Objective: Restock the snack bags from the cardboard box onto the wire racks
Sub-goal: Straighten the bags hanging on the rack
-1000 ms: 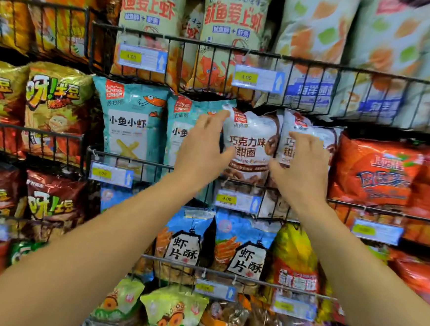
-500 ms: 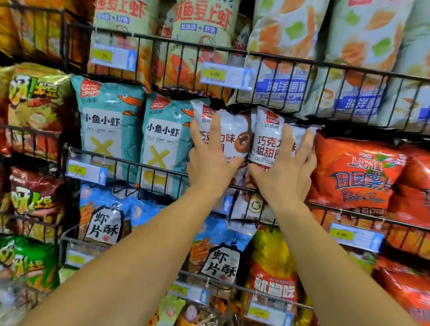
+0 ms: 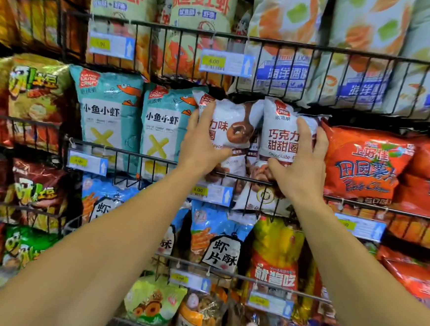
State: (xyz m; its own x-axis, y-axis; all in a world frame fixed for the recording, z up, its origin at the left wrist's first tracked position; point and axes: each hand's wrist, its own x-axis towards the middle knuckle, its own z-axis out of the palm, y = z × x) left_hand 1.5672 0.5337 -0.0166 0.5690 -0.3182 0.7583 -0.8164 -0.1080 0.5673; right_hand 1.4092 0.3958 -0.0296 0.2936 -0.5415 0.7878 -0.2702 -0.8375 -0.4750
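Observation:
Two white chocolate-ring snack bags stand side by side in the middle wire rack (image 3: 137, 154). My left hand (image 3: 199, 146) presses flat on the front of the left white bag (image 3: 238, 118), fingers pointing up along its left edge. My right hand (image 3: 301, 167) lies flat on the right white bag (image 3: 279, 132), fingers up along its right edge and thumb low across the front. Both bags sit behind the rack's front rail. The cardboard box is out of view.
Teal fish-and-shrimp bags (image 3: 109, 113) fill the rack left of the white bags, and orange-red chip bags (image 3: 363, 161) sit to the right. The upper rack (image 3: 320, 49) hangs just above the bag tops. Blue shrimp-chip bags (image 3: 218, 237) and price tags (image 3: 211, 193) sit below.
Both hands went from holding the white bags at their sides to lying flat on their fronts. The two bags now stand closer together and more upright.

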